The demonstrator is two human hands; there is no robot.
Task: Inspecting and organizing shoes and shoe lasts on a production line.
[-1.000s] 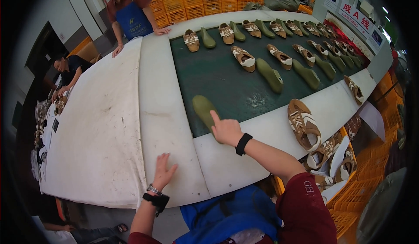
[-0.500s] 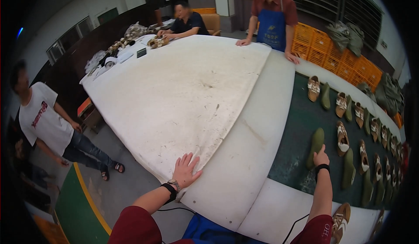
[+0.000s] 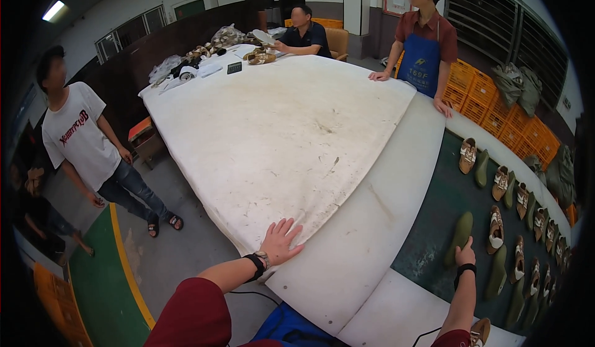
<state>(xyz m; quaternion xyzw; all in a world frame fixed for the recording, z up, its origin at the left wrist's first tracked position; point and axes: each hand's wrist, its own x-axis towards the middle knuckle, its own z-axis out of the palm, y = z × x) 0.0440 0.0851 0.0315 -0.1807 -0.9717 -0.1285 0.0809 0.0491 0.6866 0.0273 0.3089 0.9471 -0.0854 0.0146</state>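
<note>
My left hand [image 3: 281,241] lies flat with fingers spread on the near corner of the white cloth [image 3: 273,142] covering the table. At the right, my right hand [image 3: 465,253] is closed on one end of a green shoe last [image 3: 460,230] over the dark green conveyor belt [image 3: 427,192]. Its fingertips are partly hidden behind the last. Just right of that hand are another green last [image 3: 497,272] and a brown-and-white shoe [image 3: 495,230]. More shoes and lasts stand in rows along the belt, and one shoe [image 3: 480,333] sits by my right forearm.
A white panel [image 3: 365,223] borders the belt. A person in a blue apron [image 3: 421,62] leans on the far edge; another person [image 3: 304,40] sits at the far end by piled shoe parts [image 3: 207,49]. A standing person [image 3: 83,136] is at left. Orange crates [image 3: 489,99] line the back right.
The whole view has shifted, so the scene sits further right and lower. The seated person now holds up a pale flat piece. My hands keep their places on the cloth and the last.
</note>
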